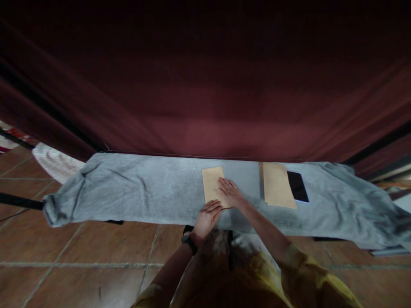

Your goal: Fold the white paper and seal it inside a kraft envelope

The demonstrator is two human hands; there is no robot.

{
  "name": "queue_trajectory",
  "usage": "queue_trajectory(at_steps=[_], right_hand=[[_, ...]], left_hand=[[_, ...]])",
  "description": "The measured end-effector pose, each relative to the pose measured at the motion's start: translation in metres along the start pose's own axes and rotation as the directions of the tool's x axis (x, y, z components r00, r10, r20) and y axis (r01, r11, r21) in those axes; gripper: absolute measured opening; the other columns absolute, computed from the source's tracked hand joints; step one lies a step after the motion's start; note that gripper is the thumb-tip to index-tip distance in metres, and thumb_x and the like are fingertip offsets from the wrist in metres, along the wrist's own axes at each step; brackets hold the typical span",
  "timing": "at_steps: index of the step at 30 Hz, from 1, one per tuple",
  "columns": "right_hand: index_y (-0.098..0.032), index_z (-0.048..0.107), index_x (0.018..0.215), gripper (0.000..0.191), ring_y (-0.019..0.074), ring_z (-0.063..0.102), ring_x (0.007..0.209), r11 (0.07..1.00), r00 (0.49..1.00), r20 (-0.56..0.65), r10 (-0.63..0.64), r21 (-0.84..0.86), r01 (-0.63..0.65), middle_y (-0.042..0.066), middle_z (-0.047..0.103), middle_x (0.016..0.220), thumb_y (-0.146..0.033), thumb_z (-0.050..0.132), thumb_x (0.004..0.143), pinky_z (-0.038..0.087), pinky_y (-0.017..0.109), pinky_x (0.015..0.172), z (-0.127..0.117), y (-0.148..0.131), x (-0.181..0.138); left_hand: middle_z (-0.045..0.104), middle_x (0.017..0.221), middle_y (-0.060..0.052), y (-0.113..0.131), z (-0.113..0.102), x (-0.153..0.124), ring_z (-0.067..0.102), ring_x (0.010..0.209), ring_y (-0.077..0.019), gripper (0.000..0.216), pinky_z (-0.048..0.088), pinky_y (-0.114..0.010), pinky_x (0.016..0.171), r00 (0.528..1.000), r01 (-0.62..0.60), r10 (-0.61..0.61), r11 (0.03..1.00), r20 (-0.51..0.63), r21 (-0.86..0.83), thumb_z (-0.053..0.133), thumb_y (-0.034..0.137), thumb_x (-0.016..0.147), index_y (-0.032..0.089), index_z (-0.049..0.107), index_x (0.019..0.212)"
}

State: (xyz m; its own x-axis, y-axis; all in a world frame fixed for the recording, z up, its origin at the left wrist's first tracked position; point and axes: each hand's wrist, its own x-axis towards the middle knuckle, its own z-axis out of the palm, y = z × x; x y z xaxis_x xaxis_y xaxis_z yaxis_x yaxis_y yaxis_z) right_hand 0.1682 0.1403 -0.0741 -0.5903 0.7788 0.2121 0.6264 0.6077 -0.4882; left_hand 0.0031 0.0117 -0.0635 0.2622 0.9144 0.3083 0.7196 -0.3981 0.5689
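Note:
A tan paper piece [211, 179], perhaps an envelope or a bag, lies flat on the grey cloth in front of me. My left hand [208, 215] rests on its near edge, fingers stretched out. Across its right side lies my right hand [230, 192], flat with the fingers extended. Both palms face down, and neither hand grips anything. To the right is a stack of similar tan paper pieces [278, 185], its layered edges showing on the left.
A dark flat device [298, 186], like a tablet or phone, lies partly under the stack. Grey cloth [167, 188] covers the long narrow surface and bunches at both ends. A dark red curtain [205, 107] hangs right behind it. Brown floor tiles [112, 248] show in front.

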Motion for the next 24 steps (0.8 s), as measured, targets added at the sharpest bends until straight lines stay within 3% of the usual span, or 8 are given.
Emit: queue_trajectory(at_steps=[6, 10, 14, 18, 24], right_hand=[[-0.022, 0.048, 0.148, 0.048, 0.02, 0.041, 0.145, 1.0, 0.999, 0.038, -0.005, -0.024, 0.006, 0.008, 0.044, 0.156, -0.028, 0.033, 0.103, 0.026, 0.048, 0.123, -0.013, -0.006, -0.051], [-0.021, 0.057, 0.141, 0.046, 0.0188, 0.054, 0.134, 1.0, 0.997, -0.072, 0.012, -0.004, -0.013, 0.009, 0.059, 0.144, -0.024, 0.031, 0.104, 0.035, 0.046, 0.12, -0.021, -0.013, -0.086], [-0.019, 0.054, 0.143, 0.045, 0.0203, 0.049, 0.138, 0.998, 0.99, -0.133, -0.051, -0.027, 0.048, 0.008, 0.055, 0.148, -0.028, 0.035, 0.104, 0.037, 0.046, 0.119, -0.023, -0.03, -0.115], [-0.018, 0.047, 0.149, 0.047, 0.0211, 0.044, 0.143, 0.982, 0.991, -0.016, -0.13, -0.142, 0.127, 0.008, 0.048, 0.153, -0.03, 0.04, 0.104, 0.031, 0.045, 0.122, -0.019, -0.052, -0.127], [-0.021, 0.048, 0.148, 0.046, 0.0223, 0.045, 0.141, 0.97, 0.999, -0.036, -0.033, -0.241, 0.023, 0.008, 0.046, 0.155, -0.031, 0.043, 0.103, 0.027, 0.047, 0.122, -0.013, -0.066, -0.124]], left_hand=[[0.071, 0.124, -0.008, 0.002, 0.003, 0.002, 0.063, 0.122, -0.0201, 0.029, 0.046, -0.045, 0.114, 0.998, 0.005, -0.008, 0.999, -0.069, -0.041, 0.048, 0.029, 0.101, 0.022, 0.072, 0.115], [0.072, 0.123, -0.007, 0.004, 0.006, 0.002, 0.063, 0.121, -0.0202, 0.028, 0.048, -0.044, 0.111, 0.993, 0.028, -0.034, 0.998, -0.115, -0.052, 0.048, 0.028, 0.101, 0.021, 0.072, 0.114], [0.071, 0.124, -0.007, 0.007, 0.006, 0.002, 0.063, 0.121, -0.0196, 0.03, 0.051, -0.041, 0.109, 0.99, 0.044, -0.049, 0.998, -0.131, -0.04, 0.045, 0.024, 0.101, 0.021, 0.071, 0.116], [0.071, 0.123, -0.007, 0.009, 0.004, 0.003, 0.062, 0.121, -0.0197, 0.033, 0.052, -0.041, 0.107, 0.991, 0.059, -0.06, 0.998, -0.12, -0.012, 0.042, 0.022, 0.101, 0.021, 0.07, 0.118], [0.066, 0.133, -0.008, 0.015, 0.004, -0.002, 0.056, 0.13, -0.0195, 0.038, 0.045, -0.042, 0.113, 0.999, 0.046, -0.042, 0.992, -0.032, 0.115, 0.037, 0.02, 0.102, 0.019, 0.063, 0.129]])
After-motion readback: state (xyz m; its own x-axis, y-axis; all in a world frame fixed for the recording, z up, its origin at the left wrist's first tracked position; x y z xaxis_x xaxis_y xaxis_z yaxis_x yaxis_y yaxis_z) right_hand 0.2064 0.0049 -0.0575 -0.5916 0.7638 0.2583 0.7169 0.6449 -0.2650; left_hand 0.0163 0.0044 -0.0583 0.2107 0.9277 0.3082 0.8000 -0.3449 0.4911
